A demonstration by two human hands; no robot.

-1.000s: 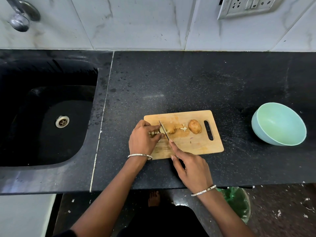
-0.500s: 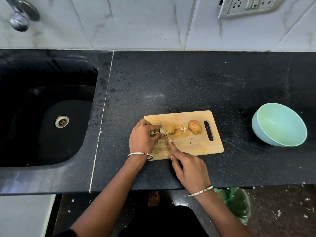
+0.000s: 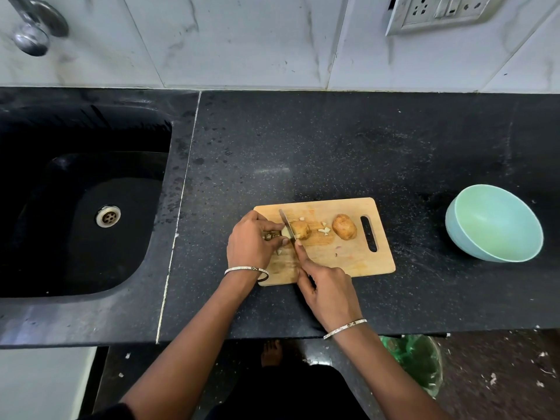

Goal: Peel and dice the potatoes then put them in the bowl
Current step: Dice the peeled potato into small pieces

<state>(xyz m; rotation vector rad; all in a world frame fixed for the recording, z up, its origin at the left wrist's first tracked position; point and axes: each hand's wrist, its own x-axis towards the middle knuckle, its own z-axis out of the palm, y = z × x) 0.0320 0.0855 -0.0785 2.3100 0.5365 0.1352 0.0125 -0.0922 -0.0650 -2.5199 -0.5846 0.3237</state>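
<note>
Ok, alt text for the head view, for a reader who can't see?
The right hand cuts a potato with a knife while the left hand holds it on a cutting board. A second potato and an empty green bowl lie further right.

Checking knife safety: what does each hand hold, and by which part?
The right hand holds the knife by its handle, forefinger stretched toward the blade. The left hand pinches the potato at its left end.

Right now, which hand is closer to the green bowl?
Right. The right hand, gripping the knife, is over the near edge of the cutting board, left of the bowl. The left hand is farther left, holding the cut potato.
</note>
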